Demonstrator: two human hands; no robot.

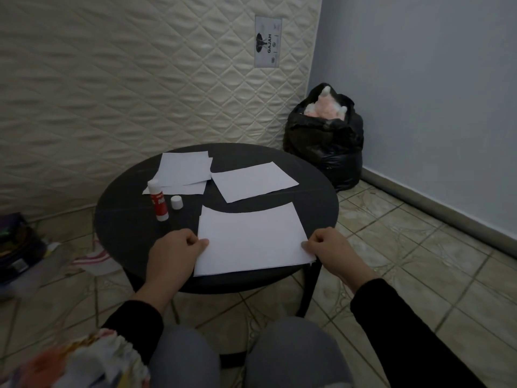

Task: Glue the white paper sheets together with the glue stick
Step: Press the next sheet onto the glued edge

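On the near side of the round black table (307, 189) lies a white paper sheet (251, 239). My left hand (174, 254) pinches its left edge and my right hand (331, 249) pinches its right corner. A second sheet seems to lie under it at the near edge. Another single white sheet (253, 180) lies further back in the middle. A small pile of white sheets (181, 170) sits at the far left. The red-and-white glue stick (158, 201) stands upright and uncapped left of the held sheet, with its white cap (176, 202) beside it.
A quilted mattress (112, 93) leans against the wall behind the table. A full black bin bag (326, 138) stands in the corner at the back right. Bags and cloth (22, 247) lie on the tiled floor to the left. My knees are under the table's near edge.
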